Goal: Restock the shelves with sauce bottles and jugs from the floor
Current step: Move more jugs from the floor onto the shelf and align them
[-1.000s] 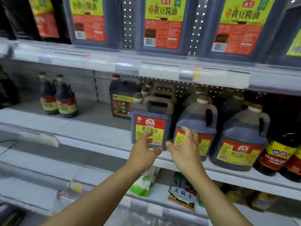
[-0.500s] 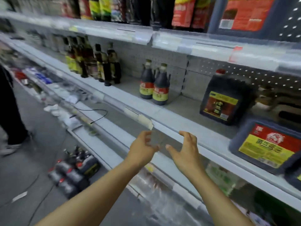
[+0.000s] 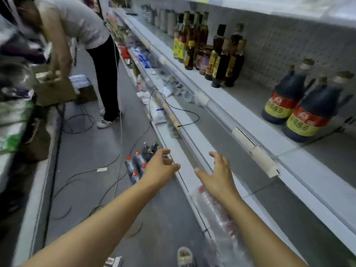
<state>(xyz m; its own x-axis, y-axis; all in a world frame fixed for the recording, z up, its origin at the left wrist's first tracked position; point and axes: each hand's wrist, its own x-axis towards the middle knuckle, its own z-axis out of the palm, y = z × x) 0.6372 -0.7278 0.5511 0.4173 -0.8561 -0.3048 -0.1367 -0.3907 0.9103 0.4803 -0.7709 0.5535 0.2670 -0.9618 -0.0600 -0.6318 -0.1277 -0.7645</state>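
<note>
Both bare forearms reach forward and down from the bottom of the view, side by side over the aisle. The left hand (image 3: 160, 166) is stretched out palm inward with its fingers loosely curled, its grip open and empty; it hangs above the floor with the cluster of sauce bottles just past it in view. The right hand (image 3: 219, 174) is level with it, fingers spread and thumb out, its grip likewise open and holding nothing, over the white edge of the lowest shelf (image 3: 192, 170). Below that wrist lies a crinkled clear plastic wrap (image 3: 217, 214). The sauce bottles on the floor (image 3: 137, 164) are dark, red-capped and packed tightly; whether they stand or lie is blurred. Thin black cables (image 3: 81, 178) loop across the smooth grey floor (image 3: 92, 151). To the right, on the upper shelf (image 3: 256, 120) of white metal with a pegboard back, two squat dark jugs (image 3: 300, 110) stand upright, with red-and-yellow labels facing the aisle. Further along the same shelf a group of tall slim bottles (image 3: 212, 49) stands upright, necks up. At the far left another person (image 3: 92, 35) in dark trousers bends over cardboard boxes (image 3: 55, 87).
</note>
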